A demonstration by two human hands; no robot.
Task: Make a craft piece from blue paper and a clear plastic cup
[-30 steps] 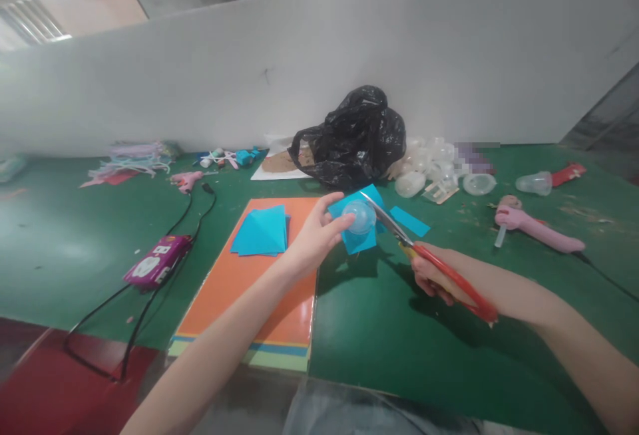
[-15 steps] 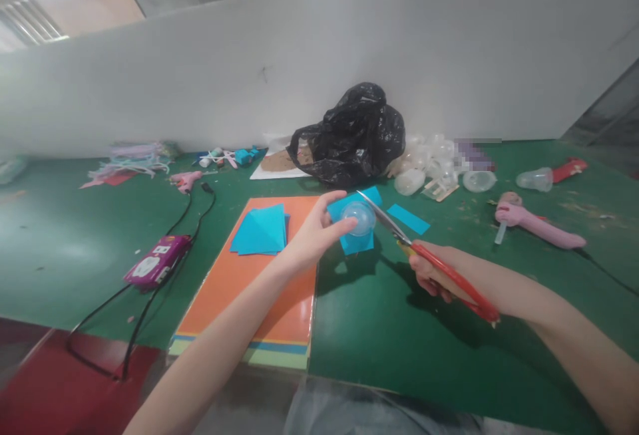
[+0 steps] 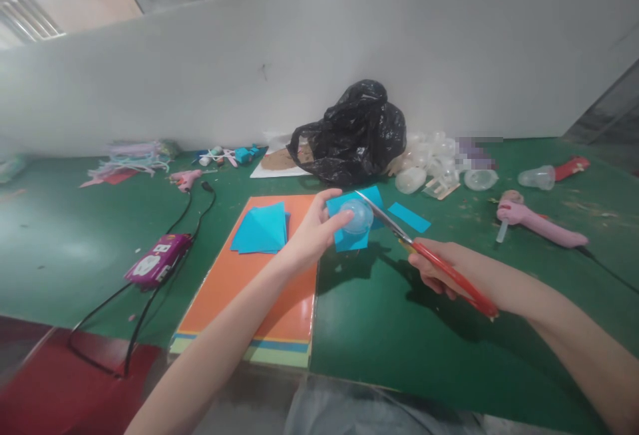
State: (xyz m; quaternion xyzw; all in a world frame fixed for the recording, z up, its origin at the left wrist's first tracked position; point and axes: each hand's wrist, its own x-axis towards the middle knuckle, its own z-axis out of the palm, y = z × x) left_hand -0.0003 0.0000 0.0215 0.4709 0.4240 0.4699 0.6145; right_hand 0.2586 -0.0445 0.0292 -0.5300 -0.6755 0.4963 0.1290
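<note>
My left hand point(image 3: 312, 230) pinches a sheet of bright blue paper point(image 3: 352, 243) together with a small clear round plastic cup point(image 3: 362, 215). The thumb presses on the cup, which lies over the paper. In my right hand point(image 3: 426, 275) is a pair of red-handled scissors point(image 3: 452, 275), the blades pointing up and left. Their tips reach the paper's upper right part, beside the cup. Whether the blades are parted is hard to make out. A cut blue strip point(image 3: 409, 217) lies on the table to the right of the paper.
Stacked blue squares point(image 3: 259, 227) rest on orange sheets point(image 3: 239, 295) at left. Behind are a black plastic bag point(image 3: 357, 136) and clear plastic cups point(image 3: 410, 180). Pink glue guns point(image 3: 542, 223) lie on both sides. A purple box point(image 3: 158, 261) sits among black cables on the green table point(image 3: 369, 342).
My left hand has shifted slightly left, taking the blue paper and the clear cup with it. The paper's lower part has turned a little. The scissors stay almost where they were.
</note>
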